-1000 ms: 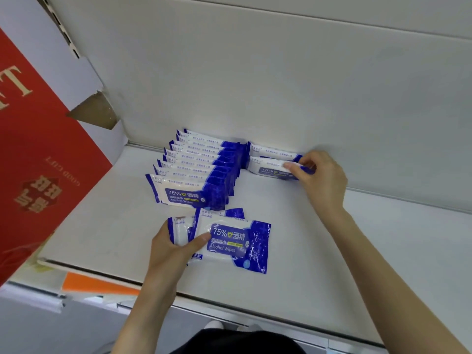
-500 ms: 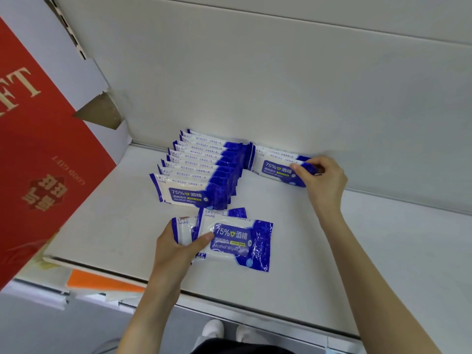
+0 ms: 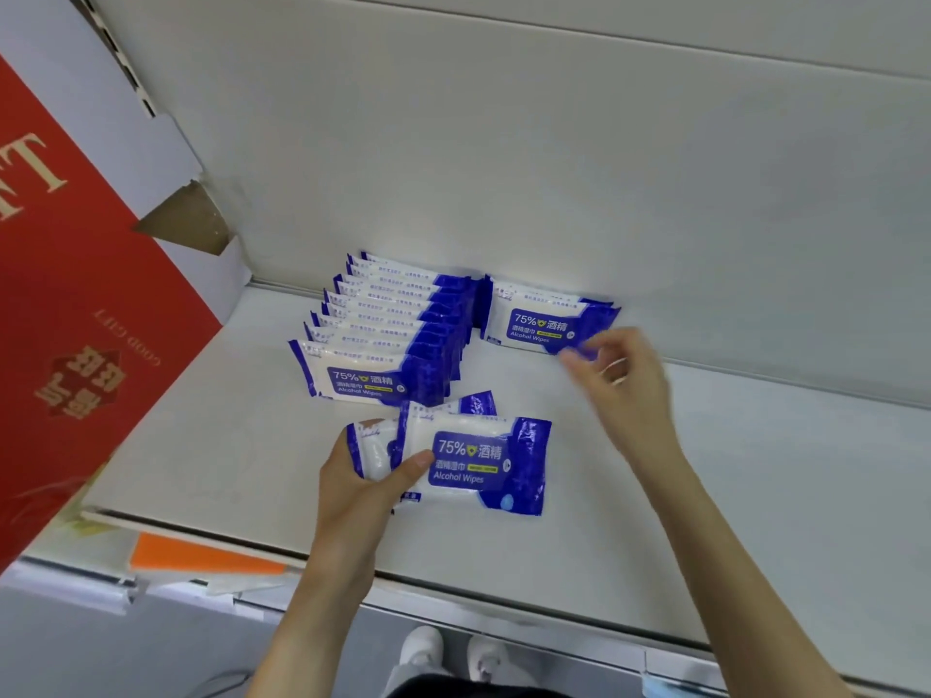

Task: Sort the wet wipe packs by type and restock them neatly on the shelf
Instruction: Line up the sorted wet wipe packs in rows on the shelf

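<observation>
Locate the fanned stack of flat blue-and-white plastic wet wipe packs (image 3: pixel 478 460) lying on the white shelf (image 3: pixel 806 496) close to its front edge, clamped at the left end by the left hand (image 3: pixel 362 476), thumb pressed on top, remaining fingers hidden beneath. Note the right hand (image 3: pixel 622 382), blurred, fingers loosely curled with nothing visible between them, tips just beside the lower right corner of the short second row of upright blue-and-white packs (image 3: pixel 544 324); treat contact there as undetermined. Expect this second row, leaning on the pale back panel (image 3: pixel 554 168) with no other support, to slide flat or tip forward if brushed. Avoid bumping the long row of standing blue-and-white packs (image 3: pixel 383 340) immediately to the left: likely domino collapse from a push at either end. Guard against slippage inside the fanned stack, probable with glossy film under a one-ended grip. Keep the stack back from the front edge to prevent a drop to the floor. Use the wide bare shelf on the right for extending the second row. Allow little margin on the left, against the large red cardboard gift box (image 3: pixel 75 294).
</observation>
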